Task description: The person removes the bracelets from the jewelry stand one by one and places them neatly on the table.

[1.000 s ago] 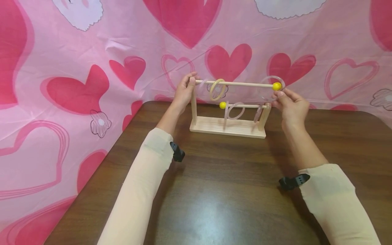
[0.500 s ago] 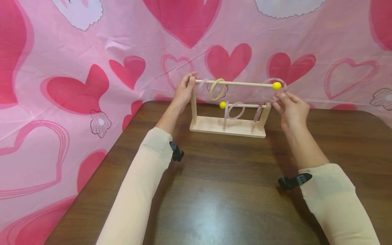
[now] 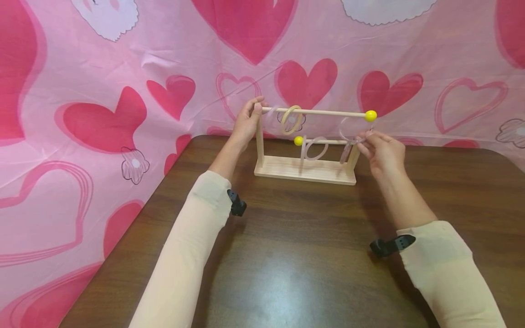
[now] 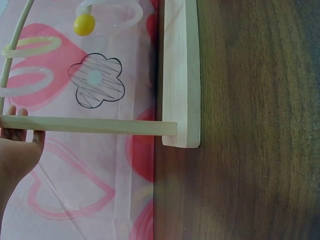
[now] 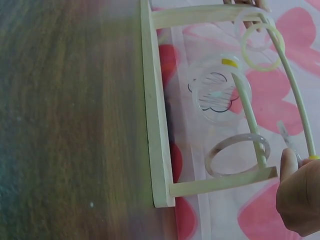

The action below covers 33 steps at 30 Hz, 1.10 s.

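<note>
A pale wooden bangle stand point(image 3: 305, 171) has a long upper rod and a shorter lower rod, each tipped with a yellow ball. My left hand point(image 3: 247, 122) grips the top of its left post, seen also in the left wrist view with the post point(image 4: 100, 125). Between thumb and fingers my right hand point(image 3: 387, 152) pinches a clear bangle point(image 3: 341, 129), just below the upper rod's yellow ball point(image 3: 371, 115). In the right wrist view this bangle shows nearly edge-on; I cannot tell whether it encircles the rod. A yellowish bangle point(image 3: 284, 125) and a pale one hang on the upper rod.
On the lower rod hang several translucent bangles, among them a pale pink one point(image 3: 326, 150) and a greyish one point(image 5: 212, 152) near the right post. The stand rests on a dark wooden table point(image 3: 287, 255). Behind it hangs a pink heart-print cloth point(image 3: 229, 41).
My right hand has moved the clear bangle down and to the left, from around the upper rod's ball end to below it. My left hand keeps its grip on the post.
</note>
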Each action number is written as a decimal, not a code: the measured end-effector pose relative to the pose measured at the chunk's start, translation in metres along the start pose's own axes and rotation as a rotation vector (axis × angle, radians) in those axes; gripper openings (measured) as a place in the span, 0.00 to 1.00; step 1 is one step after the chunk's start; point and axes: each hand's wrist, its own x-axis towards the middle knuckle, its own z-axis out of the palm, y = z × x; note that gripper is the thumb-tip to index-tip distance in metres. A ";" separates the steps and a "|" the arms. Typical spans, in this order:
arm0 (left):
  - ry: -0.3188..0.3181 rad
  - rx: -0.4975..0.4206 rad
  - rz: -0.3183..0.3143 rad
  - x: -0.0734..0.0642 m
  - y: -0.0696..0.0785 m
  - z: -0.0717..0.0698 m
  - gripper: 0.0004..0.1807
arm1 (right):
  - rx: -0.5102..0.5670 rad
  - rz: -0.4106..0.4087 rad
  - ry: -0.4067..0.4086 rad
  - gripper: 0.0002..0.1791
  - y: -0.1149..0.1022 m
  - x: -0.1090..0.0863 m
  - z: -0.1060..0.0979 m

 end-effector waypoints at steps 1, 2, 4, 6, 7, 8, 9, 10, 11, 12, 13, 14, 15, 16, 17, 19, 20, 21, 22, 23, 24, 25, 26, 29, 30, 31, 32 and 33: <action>-0.001 -0.001 -0.003 0.000 0.000 0.000 0.24 | -0.007 0.006 -0.008 0.07 0.001 0.000 0.000; 0.000 -0.002 -0.003 0.000 0.000 0.000 0.24 | -0.015 0.014 -0.012 0.07 0.002 -0.001 0.001; 0.001 -0.001 -0.005 0.000 0.000 0.000 0.23 | -0.017 0.032 -0.032 0.08 0.004 -0.002 0.003; 0.001 -0.002 -0.010 0.000 0.001 0.000 0.23 | -0.024 0.040 -0.053 0.08 0.006 -0.005 0.006; 0.002 -0.002 -0.010 0.000 0.001 0.000 0.23 | -0.031 0.045 -0.064 0.09 0.007 -0.007 0.007; 0.002 -0.003 -0.010 0.000 0.001 0.000 0.23 | -0.042 0.047 -0.076 0.09 0.008 -0.009 0.009; 0.003 -0.003 -0.010 0.000 0.001 0.000 0.23 | -0.053 0.044 -0.092 0.09 0.009 -0.011 0.010; 0.003 -0.005 -0.011 0.000 0.001 0.000 0.23 | -0.077 0.036 -0.103 0.09 0.011 -0.013 0.012; 0.004 -0.005 -0.009 0.000 0.001 0.000 0.23 | -0.099 0.030 -0.112 0.09 0.012 -0.016 0.015; 0.006 -0.004 -0.008 0.000 0.000 0.000 0.23 | -0.113 0.029 -0.120 0.08 0.014 -0.018 0.017; 0.008 -0.006 -0.006 0.000 0.000 0.000 0.23 | -0.139 0.023 -0.126 0.08 0.015 -0.019 0.019; 0.011 -0.006 -0.005 0.000 0.000 0.000 0.23 | -0.158 0.017 -0.132 0.07 0.017 -0.021 0.021; 0.012 -0.006 -0.004 0.001 -0.001 0.000 0.23 | -0.176 0.014 -0.136 0.06 0.018 -0.022 0.023; 0.013 -0.006 -0.001 0.001 -0.001 0.000 0.23 | -0.187 0.015 -0.141 0.05 0.020 -0.024 0.025; 0.013 -0.007 0.000 0.001 -0.001 0.000 0.23 | -0.192 0.018 -0.143 0.04 0.021 -0.025 0.027; 0.014 -0.011 -0.002 0.000 -0.001 0.000 0.23 | -0.194 0.023 -0.159 0.03 0.024 -0.027 0.029; 0.013 -0.010 -0.001 0.000 -0.002 0.000 0.23 | -0.189 0.026 -0.168 0.03 0.026 -0.028 0.029; 0.011 -0.011 -0.002 0.000 -0.002 0.000 0.23 | -0.185 0.032 -0.180 0.03 0.027 -0.029 0.030; 0.010 -0.011 -0.005 0.000 -0.001 0.000 0.23 | -0.180 0.037 -0.192 0.03 0.029 -0.029 0.030; 0.009 -0.011 -0.007 0.000 -0.001 0.000 0.23 | -0.177 0.042 -0.205 0.03 0.030 -0.030 0.030; 0.008 -0.010 -0.008 0.000 -0.001 0.000 0.23 | -0.178 0.046 -0.218 0.03 0.031 -0.031 0.030; 0.007 -0.009 -0.009 0.000 -0.001 0.000 0.23 | -0.181 0.052 -0.229 0.03 0.033 -0.032 0.030; 0.006 -0.007 -0.009 0.000 -0.001 0.000 0.24 | -0.185 0.056 -0.239 0.04 0.034 -0.033 0.031; 0.007 -0.004 -0.006 0.000 -0.001 0.000 0.24 | -0.211 0.066 -0.266 0.04 0.038 -0.035 0.032; 0.009 -0.005 -0.006 0.000 -0.001 0.000 0.23 | -0.224 0.067 -0.274 0.05 0.039 -0.035 0.032; 0.011 -0.007 -0.005 0.001 -0.001 0.001 0.23 | -0.235 0.070 -0.282 0.06 0.041 -0.035 0.033; 0.012 -0.010 -0.001 0.001 -0.001 0.001 0.23 | -0.244 0.073 -0.289 0.07 0.042 -0.036 0.034; 0.013 -0.014 0.001 0.001 -0.002 0.001 0.23 | -0.254 0.076 -0.294 0.08 0.043 -0.036 0.035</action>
